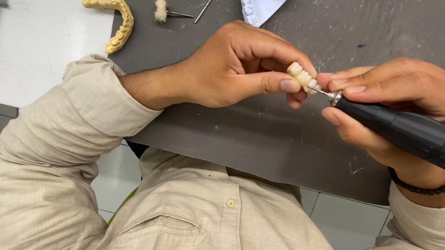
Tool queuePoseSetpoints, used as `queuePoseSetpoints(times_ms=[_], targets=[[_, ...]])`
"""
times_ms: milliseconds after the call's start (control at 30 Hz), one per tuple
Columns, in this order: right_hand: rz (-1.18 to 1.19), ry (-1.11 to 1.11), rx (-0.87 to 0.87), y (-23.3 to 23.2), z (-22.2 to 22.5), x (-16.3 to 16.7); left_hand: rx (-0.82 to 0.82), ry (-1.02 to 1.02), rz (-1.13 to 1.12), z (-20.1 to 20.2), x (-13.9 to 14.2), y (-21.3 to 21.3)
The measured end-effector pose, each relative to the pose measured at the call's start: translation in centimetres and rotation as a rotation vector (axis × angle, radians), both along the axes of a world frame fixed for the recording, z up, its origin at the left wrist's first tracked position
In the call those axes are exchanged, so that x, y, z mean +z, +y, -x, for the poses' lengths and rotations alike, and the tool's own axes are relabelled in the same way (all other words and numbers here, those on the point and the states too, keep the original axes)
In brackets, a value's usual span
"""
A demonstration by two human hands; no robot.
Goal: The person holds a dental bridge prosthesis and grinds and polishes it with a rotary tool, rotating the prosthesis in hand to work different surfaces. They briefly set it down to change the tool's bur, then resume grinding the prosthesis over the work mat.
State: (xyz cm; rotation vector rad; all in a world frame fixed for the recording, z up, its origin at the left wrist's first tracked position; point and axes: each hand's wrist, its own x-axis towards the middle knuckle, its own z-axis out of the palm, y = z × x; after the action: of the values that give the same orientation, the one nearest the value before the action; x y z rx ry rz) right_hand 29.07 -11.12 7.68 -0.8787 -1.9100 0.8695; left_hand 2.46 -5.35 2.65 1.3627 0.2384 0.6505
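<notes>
Left hand (239, 67) pinches a small row of teeth (302, 77) over the grey mat (267, 145), right hand (397, 101) clamped on the black grinder (432, 144); thin tip could skid into a fingertip.

A short cream-white row of joined tooth crowns (302, 76), a few rounded units with glossy lobed tops, is held above the grey surface (267, 145), pinched between thumb and fingertips of the left hand (243, 67) and lying roughly level with one end pointing toward the other hand. Against its right end rests the thin metal bit of a black rotary handpiece (421, 139), a thick matte cylinder with a silver collar at its nose. The handpiece lies almost horizontal in the right hand (403, 102), its body running off toward the right edge.
</notes>
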Motion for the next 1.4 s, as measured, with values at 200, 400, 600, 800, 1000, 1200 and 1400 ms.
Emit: queuePoseSetpoints(times_ms=[200,400,600,800,1000,1200,1400], targets=[[0.007,-0.05,0.03,0.1,0.1,0.5,0.015,0.016,-0.007,0.1,0.0,-0.2],[0.007,-0.029,0.021,0.4,0.3,0.8,0.015,0.006,-0.005,0.0,0.0,0.0],[0.061,0.008,0.005,0.2,0.2,1.0,0.011,-0.001,0.015,0.0,0.1,0.1],[0.025,0.065,0.024,0.1,-0.3,-0.1,0.021,-0.025,-0.013,-0.1,0.1,0.1],[0.102,0.19,-0.027,0.0,-0.9,-1.5,0.047,-0.053,-0.007,-0.1,0.2,0.1],[0.022,0.11,0.01,0.4,-0.7,-1.4,0.04,-0.036,0.038,-0.1,0.1,0.0],[-0.053,0.038,-0.001,0.5,-0.2,-0.8,0.045,-0.035,0.006,-0.1,0.2,0.0]])
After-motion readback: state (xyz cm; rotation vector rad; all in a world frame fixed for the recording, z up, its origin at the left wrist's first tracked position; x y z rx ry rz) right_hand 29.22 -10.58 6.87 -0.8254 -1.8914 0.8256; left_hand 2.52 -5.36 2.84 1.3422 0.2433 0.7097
